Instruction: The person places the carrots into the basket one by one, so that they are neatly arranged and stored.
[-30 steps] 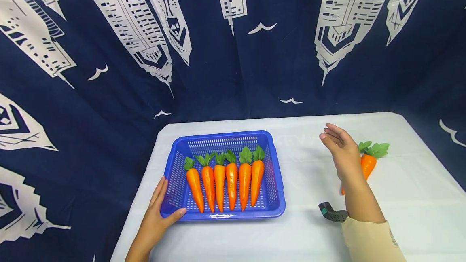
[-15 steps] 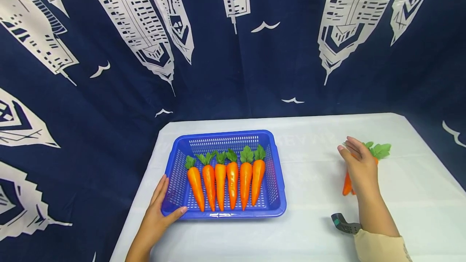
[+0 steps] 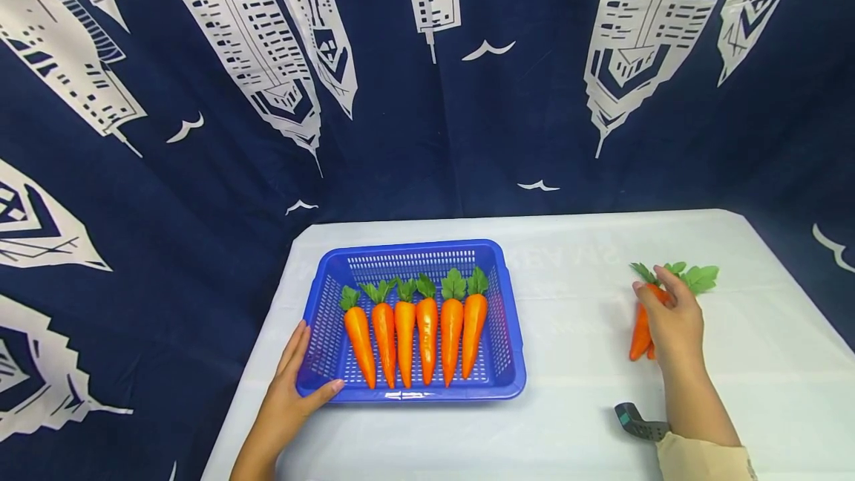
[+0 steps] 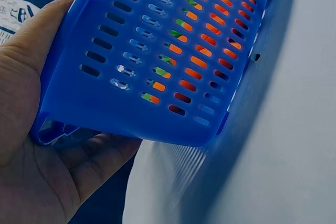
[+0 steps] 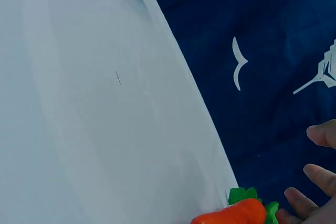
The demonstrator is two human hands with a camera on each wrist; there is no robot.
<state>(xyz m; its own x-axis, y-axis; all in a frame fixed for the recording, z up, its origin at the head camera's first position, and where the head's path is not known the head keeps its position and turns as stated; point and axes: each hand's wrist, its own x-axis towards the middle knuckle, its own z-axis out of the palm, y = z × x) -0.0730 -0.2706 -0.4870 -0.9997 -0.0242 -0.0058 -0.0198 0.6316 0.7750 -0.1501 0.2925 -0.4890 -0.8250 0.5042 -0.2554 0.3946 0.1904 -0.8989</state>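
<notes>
My left hand (image 3: 287, 392) holds the near left corner of a blue plastic basket (image 3: 514, 318), thumb along the front and fingers on the left side. The left wrist view shows the basket's slotted wall (image 4: 126, 45) close up, with the hand around its corner. Several orange carrots (image 3: 427, 340) with green leaves lie side by side in the basket. On the right, my right hand (image 3: 677, 325) is over a carrot (image 3: 640, 334) lying on the table, its fingers spread and loosely bent. Another carrot, whose leaves (image 3: 701, 278) show, is mostly hidden by this hand.
A white cloth (image 3: 568, 362) covers the table. Behind and to the left hangs a dark blue curtain (image 3: 427, 147) printed with white buildings and birds. A dark wrist device (image 3: 637, 421) sits at my right wrist.
My right hand has moved right and toward me, from left of the loose carrots to over them. The left hand and basket hold the same position; the view has shifted slightly.
</notes>
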